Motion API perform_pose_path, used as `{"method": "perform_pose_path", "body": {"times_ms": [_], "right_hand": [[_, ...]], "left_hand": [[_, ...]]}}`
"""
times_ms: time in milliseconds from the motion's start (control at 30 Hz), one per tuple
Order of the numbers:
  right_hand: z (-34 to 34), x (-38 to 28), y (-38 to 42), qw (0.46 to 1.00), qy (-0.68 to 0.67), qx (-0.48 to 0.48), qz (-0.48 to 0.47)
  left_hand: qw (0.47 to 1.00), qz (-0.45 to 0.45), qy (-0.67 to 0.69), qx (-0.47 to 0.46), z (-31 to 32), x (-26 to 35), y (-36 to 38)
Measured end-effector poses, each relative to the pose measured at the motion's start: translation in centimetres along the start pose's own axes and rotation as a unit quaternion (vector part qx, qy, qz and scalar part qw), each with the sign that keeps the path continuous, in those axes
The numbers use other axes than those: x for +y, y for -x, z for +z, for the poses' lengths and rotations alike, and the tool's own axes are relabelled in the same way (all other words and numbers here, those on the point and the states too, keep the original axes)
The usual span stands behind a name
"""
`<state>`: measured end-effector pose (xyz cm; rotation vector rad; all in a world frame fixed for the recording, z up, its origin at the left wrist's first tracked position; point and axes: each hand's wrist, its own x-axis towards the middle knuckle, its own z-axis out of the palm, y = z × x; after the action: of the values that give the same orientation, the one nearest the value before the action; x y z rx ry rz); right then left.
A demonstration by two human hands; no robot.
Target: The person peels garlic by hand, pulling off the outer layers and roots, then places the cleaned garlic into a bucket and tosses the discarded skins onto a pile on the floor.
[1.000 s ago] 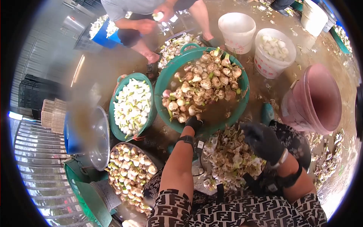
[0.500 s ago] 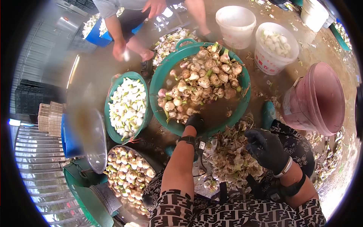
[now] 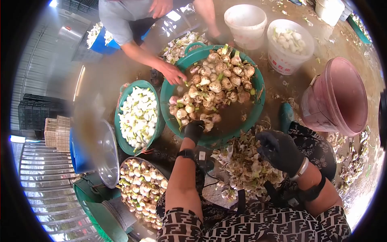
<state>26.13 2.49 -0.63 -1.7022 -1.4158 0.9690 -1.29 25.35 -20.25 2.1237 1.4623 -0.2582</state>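
My left hand [image 3: 194,131], in a black glove, reaches over the near rim of a large green tub [image 3: 217,142]. Its fingers close around a garlic bulb [image 3: 208,124] at the front of the heap; the glove hides part of the grip. Muddy-brown garlic bulbs [image 3: 215,85] with cut green stems fill much of the tub, above murky water. My right hand [image 3: 279,152], also black-gloved, is raised with curled fingers over a pile of garlic skins [image 3: 246,163]. What it holds, if anything, is hidden. Across the tub, another person's hand [image 3: 174,74] touches the bulbs.
At left stands a green basin [image 3: 159,128] of peeled white garlic, with a container of unpeeled bulbs [image 3: 143,187] below it. Two white buckets [image 3: 246,24] stand at the back; one holds peeled garlic [image 3: 289,40]. A pink bucket [image 3: 312,109] leans at right. Skins litter the wet floor.
My left hand has shifted left and slightly up along the tub's near side, beside bulbs that have moved. The other person's hand has come from the left to the heap. My right hand stays raised.
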Motion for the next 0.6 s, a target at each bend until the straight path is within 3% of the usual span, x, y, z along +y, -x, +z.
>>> {"method": "perform_pose_path", "body": {"times_ms": [67,133,167,233,333,400,433,467,500,533,600], "right_hand": [[0.4,-0.3,-0.1,0.999,-0.022,-0.026,0.041],[1.8,-0.1,-0.1,0.999,-0.051,0.002,0.003],[2.5,0.4,0.1,0.996,-0.082,0.024,-0.031],[4.6,2.2,0.2,0.991,-0.124,0.004,-0.048],[5.3,1.8,2.2,0.97,-0.233,-0.022,-0.059],[5.9,1.0,4.1,0.929,-0.366,-0.034,-0.032],[5.9,0.2,4.9,0.93,-0.364,-0.035,-0.04],[5.9,-0.7,5.8,0.964,-0.24,0.02,-0.11],[5.9,-1.3,6.7,0.975,-0.111,0.078,-0.176],[6.0,-1.7,7.3,0.974,-0.11,0.079,-0.182],[6.1,-2.4,8.2,0.966,-0.091,0.086,-0.225]], "left_hand": [[0.96,0.015,0.279,0.016,-2.7,4.4,3.9],[0.861,0.142,0.486,-0.049,-5.1,8.2,8.9],[0.86,0.15,0.486,-0.048,-5.6,10.0,11.3],[0.883,0.296,0.363,0.021,-5.7,13.0,15.7],[0.836,0.277,0.466,0.08,-5.0,15.3,21.0],[0.85,0.28,0.423,0.144,-4.6,16.6,23.3],[0.859,0.323,0.337,0.209,-4.2,16.6,24.0],[0.858,0.36,0.247,0.271,-3.8,16.6,24.6],[0.858,0.356,0.247,0.277,-3.5,16.6,25.2],[0.856,0.359,0.245,0.282,-3.0,16.8,25.7],[0.787,0.227,0.538,0.202,-2.1,17.2,26.8]]}}
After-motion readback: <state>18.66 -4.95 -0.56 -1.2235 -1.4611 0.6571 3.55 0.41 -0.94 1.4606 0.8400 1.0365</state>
